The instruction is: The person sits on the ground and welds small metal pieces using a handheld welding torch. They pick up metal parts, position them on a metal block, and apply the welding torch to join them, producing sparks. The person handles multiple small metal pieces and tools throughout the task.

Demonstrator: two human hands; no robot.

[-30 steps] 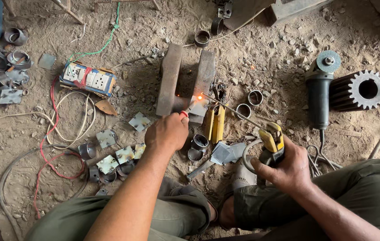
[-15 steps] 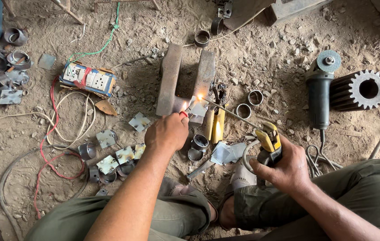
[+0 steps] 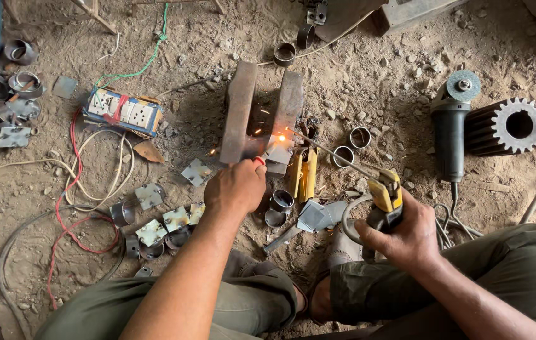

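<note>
Yellow-handled electrode holder (image 3: 386, 195) sits gripped in the right hand (image 3: 406, 236), its one thin rod (image 3: 328, 151) reaching to a single spark at the foot of two rusty steel blocks (image 3: 237, 113) on the dirt floor (image 3: 368, 56). The left hand (image 3: 236, 187) is curled shut at 6 o'clock of the blocks; what it pinches is hidden. One angle grinder (image 3: 449, 126) and one toothed gear (image 3: 507, 126) lie at 3 o'clock, one socket box (image 3: 123, 112) at 9.

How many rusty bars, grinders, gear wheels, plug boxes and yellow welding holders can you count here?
Rusty bars: 2
Grinder: 1
Gear wheel: 1
Plug box: 1
Yellow welding holder: 1
Total: 6
</note>
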